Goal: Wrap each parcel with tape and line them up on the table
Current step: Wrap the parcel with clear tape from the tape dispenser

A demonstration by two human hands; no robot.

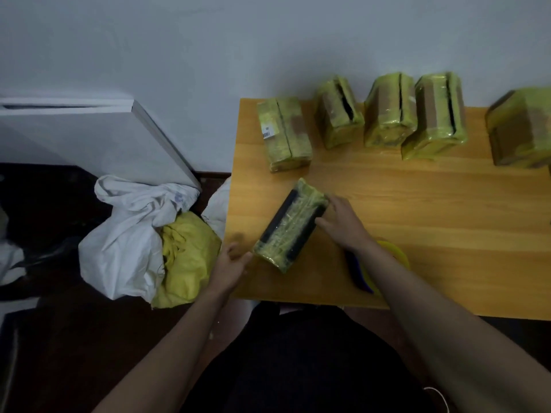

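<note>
Yellow-taped dark oblong parcel (290, 226) lies skewed near the table's (417, 210) front-left corner, steadied between left hand (231, 262) at its near end and right hand (347, 223) at its far side; fingers loosely extended, no firm grip visible. Wrapping is judged finished; next, alignment with five wrapped parcels (390, 113) along the back edge. Yellow tape roll (396, 256) sits under the right wrist.

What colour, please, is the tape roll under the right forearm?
Yellow, with a purple holder; the tape roll shows in the head view.

Rightmost parcel (524, 129) cut by the edge — tape roll (393, 251) half-hidden under forearm.
</note>
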